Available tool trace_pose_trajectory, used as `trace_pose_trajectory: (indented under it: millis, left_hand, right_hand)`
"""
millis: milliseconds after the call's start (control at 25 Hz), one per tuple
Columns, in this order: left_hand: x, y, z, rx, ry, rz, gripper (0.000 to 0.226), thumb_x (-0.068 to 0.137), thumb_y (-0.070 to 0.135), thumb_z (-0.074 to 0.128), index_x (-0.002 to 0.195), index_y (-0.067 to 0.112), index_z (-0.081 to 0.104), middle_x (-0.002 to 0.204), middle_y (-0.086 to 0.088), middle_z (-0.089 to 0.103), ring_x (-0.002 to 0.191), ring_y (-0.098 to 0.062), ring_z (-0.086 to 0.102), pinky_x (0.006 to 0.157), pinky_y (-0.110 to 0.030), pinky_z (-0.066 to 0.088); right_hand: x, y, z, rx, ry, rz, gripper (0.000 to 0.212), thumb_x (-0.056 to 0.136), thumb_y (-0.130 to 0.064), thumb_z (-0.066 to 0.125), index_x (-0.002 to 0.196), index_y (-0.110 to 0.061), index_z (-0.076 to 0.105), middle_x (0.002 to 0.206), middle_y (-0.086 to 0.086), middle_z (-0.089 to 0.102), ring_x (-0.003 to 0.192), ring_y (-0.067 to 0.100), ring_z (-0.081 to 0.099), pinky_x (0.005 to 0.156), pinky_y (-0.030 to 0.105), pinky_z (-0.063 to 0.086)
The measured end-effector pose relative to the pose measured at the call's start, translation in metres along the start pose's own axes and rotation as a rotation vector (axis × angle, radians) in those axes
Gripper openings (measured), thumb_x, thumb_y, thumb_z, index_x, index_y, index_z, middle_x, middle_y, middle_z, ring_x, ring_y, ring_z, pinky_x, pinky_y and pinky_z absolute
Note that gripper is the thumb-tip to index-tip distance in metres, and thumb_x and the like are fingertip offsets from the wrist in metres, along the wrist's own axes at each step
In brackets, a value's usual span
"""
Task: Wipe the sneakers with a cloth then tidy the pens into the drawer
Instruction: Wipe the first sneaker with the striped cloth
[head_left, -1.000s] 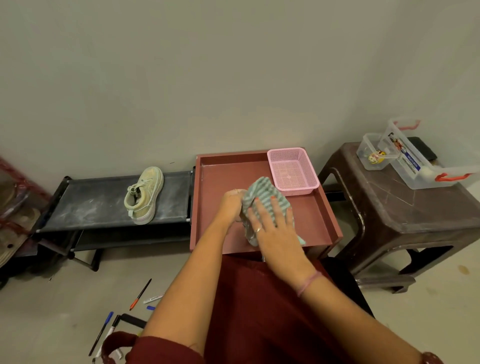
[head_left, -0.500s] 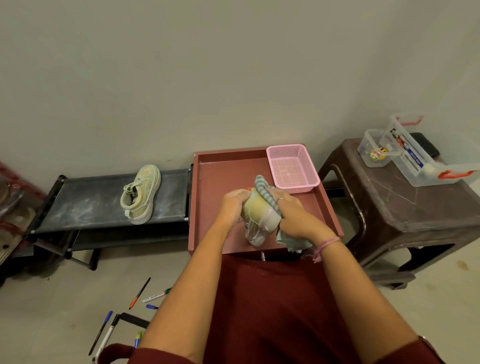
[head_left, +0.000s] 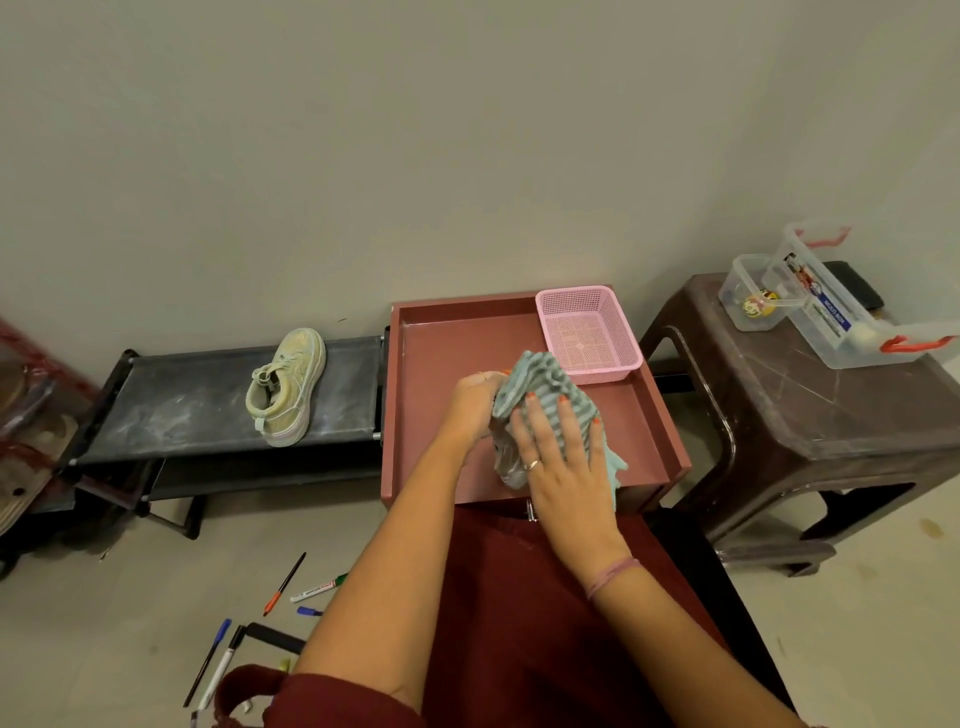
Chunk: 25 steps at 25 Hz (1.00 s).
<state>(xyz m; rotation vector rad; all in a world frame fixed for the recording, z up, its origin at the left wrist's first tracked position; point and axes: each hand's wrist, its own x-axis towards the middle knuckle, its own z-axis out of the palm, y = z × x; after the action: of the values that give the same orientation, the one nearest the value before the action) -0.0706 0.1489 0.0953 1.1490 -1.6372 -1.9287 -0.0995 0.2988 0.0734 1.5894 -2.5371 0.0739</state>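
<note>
Over the red-brown tray top (head_left: 441, 353) my left hand (head_left: 470, 405) grips a pale green sneaker (head_left: 503, 457), almost wholly hidden under a striped teal cloth (head_left: 540, 379). My right hand (head_left: 558, 452) lies flat on the cloth with fingers spread, pressing it against the sneaker. The second pale green sneaker (head_left: 285, 387) rests on the black shoe rack (head_left: 182, 405) to the left. Several pens (head_left: 283, 584) and markers (head_left: 317, 590) lie scattered on the floor at lower left.
A pink mesh basket (head_left: 589, 330) stands in the tray's back right corner. A brown plastic stool (head_left: 810, 415) at right carries clear plastic boxes (head_left: 831, 312). More footwear is at the far left edge (head_left: 21, 415). The wall is close behind.
My right hand has gone from curling round the cloth at the sneaker's side to lying flat over its top, and the cloth now covers the sneaker again.
</note>
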Motion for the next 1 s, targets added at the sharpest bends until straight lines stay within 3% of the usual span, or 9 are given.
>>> trace_pose_trajectory:
  millis: [80,160,240,280,440,560,760,880,1000]
  left_hand:
    - [0.0,-0.003,-0.003,-0.004,-0.021,0.01,0.03,0.094,0.012,0.049,0.066,0.015,0.058,0.053,0.002,0.053,0.045,-0.011,0.045,0.041,-0.019,0.031]
    - [-0.003,-0.007,-0.008,-0.001,-0.025,0.007,0.023,0.094,0.014,0.052,0.073,0.014,0.06,0.057,0.002,0.052,0.049,-0.012,0.044,0.044,-0.02,0.03]
    - [-0.007,-0.01,-0.011,0.013,-0.024,0.004,0.022,0.095,0.014,0.052,0.075,0.015,0.062,0.059,0.003,0.053,0.054,-0.011,0.044,0.048,-0.023,0.032]
    - [-0.009,-0.009,-0.014,0.021,-0.027,0.007,0.023,0.095,0.015,0.052,0.075,0.016,0.063,0.062,0.003,0.054,0.057,-0.011,0.045,0.052,-0.024,0.034]
    - [-0.01,-0.006,-0.022,0.037,-0.081,0.018,0.021,0.094,0.011,0.049,0.083,0.012,0.067,0.077,-0.008,0.06,0.068,-0.016,0.049,0.058,-0.026,0.036]
    - [-0.012,-0.008,-0.026,-0.006,-0.074,0.008,0.023,0.094,0.011,0.049,0.101,0.003,0.07,0.087,-0.018,0.059,0.071,-0.023,0.051,0.057,-0.029,0.038]
    - [-0.018,-0.013,-0.032,-0.018,-0.004,0.048,0.025,0.094,0.008,0.044,0.084,0.003,0.066,0.072,-0.001,0.056,0.061,-0.009,0.049,0.05,-0.021,0.037]
    - [-0.023,-0.017,-0.03,-0.003,-0.012,0.061,0.023,0.095,0.008,0.044,0.085,0.004,0.063,0.074,-0.004,0.052,0.062,-0.011,0.045,0.051,-0.02,0.036]
    - [-0.021,-0.012,-0.03,-0.018,0.012,0.029,0.025,0.097,0.012,0.043,0.094,0.004,0.066,0.081,-0.007,0.061,0.07,-0.014,0.052,0.056,-0.022,0.04]
  right_hand:
    - [0.026,0.012,-0.012,0.182,-0.084,0.054,0.066,0.088,-0.018,0.042,0.15,-0.015,0.023,0.154,0.01,0.027,0.141,0.035,0.025,0.112,0.053,0.028]
    - [0.051,0.044,-0.01,0.579,-0.321,0.049,0.074,0.088,-0.008,0.051,0.152,-0.021,0.017,0.155,0.004,0.023,0.142,0.028,0.023,0.115,0.044,0.024]
    - [0.064,0.063,-0.014,0.963,-0.565,0.118,0.072,0.086,0.003,0.042,0.15,-0.024,0.023,0.15,-0.002,0.031,0.14,0.02,0.029,0.114,0.034,0.026]
    - [0.065,0.063,-0.016,0.993,-0.57,0.129,0.073,0.085,0.006,0.04,0.15,-0.023,0.023,0.15,-0.002,0.031,0.141,0.019,0.028,0.114,0.031,0.025]
    - [0.042,0.012,-0.019,0.438,-0.305,-0.006,0.083,0.089,-0.013,0.057,0.153,-0.015,0.004,0.16,0.004,0.002,0.147,0.027,0.003,0.119,0.043,0.007]
    - [0.036,-0.007,-0.033,0.172,-0.153,-0.105,0.071,0.094,-0.018,0.052,0.152,-0.016,0.011,0.16,0.004,0.006,0.146,0.032,0.009,0.116,0.05,0.009]
    - [0.089,0.029,-0.059,0.596,-0.665,-0.138,0.078,0.085,0.009,0.039,0.152,-0.019,0.012,0.158,0.004,0.015,0.145,0.022,0.018,0.117,0.03,0.018]
    - [0.088,0.038,-0.065,0.714,-0.657,-0.048,0.078,0.082,0.013,0.033,0.151,-0.022,0.022,0.156,0.003,0.025,0.14,0.022,0.028,0.113,0.029,0.025]
    - [0.059,0.013,-0.063,0.555,-0.576,-0.168,0.077,0.085,0.01,0.042,0.152,-0.019,0.017,0.159,-0.001,0.011,0.147,0.021,0.009,0.118,0.033,0.01]
